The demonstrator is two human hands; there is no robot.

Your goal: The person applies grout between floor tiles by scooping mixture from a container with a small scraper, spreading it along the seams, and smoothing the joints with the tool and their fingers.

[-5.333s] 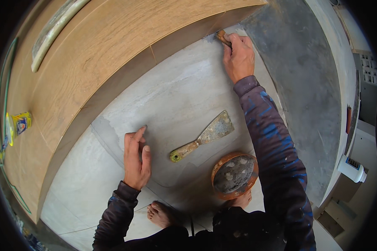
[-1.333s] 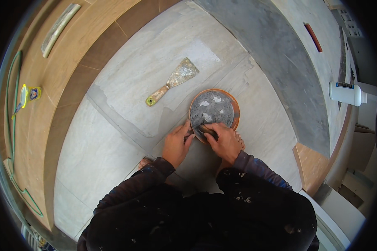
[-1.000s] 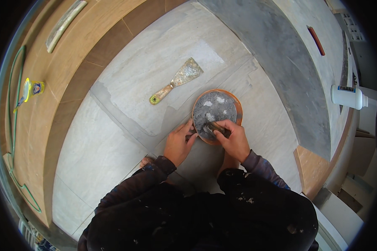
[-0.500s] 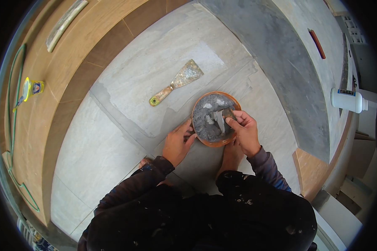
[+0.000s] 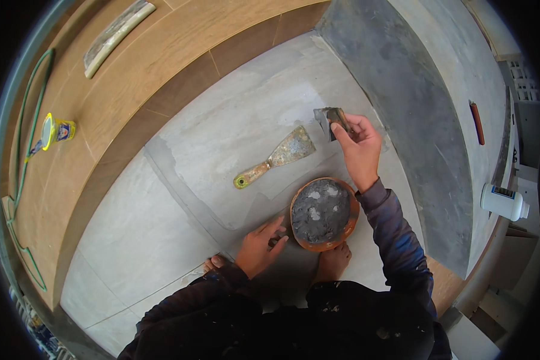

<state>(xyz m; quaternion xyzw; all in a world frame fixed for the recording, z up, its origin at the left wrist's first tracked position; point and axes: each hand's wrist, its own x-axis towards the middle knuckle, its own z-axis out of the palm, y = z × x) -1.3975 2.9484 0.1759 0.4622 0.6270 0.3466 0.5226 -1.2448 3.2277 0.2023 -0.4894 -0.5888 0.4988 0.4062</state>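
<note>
My right hand (image 5: 364,147) is closed on a small flat scraper (image 5: 336,116), pinched between thumb and fingers. Dark grey paste coats its left edge, and it is raised over the tiles beyond the bowl. The orange-brown bowl (image 5: 355,217) stands on the floor by my bare foot, holding thick grey paste (image 5: 321,211) with lighter lumps on top. Just left of its rim hovers my left hand (image 5: 259,249), fingers loosely curved and apart, with no clear object in them. A broad putty knife (image 5: 277,157), crusted with dried material, lies on the tiles beyond the bowl.
Grey floor tiles (image 5: 120,240) carry smeared paste along their joints. A wood-look step (image 5: 120,129) curves along the left, bearing a yellow tub (image 5: 60,130), a green hose (image 5: 23,129) and a long pale bar (image 5: 117,37). On the right ledge sits a white bottle (image 5: 503,203).
My right hand has lifted the scraper out of the bowl and carried it away from me, paste on its edge. My left hand has come off the bowl's rim. The view has shifted.
</note>
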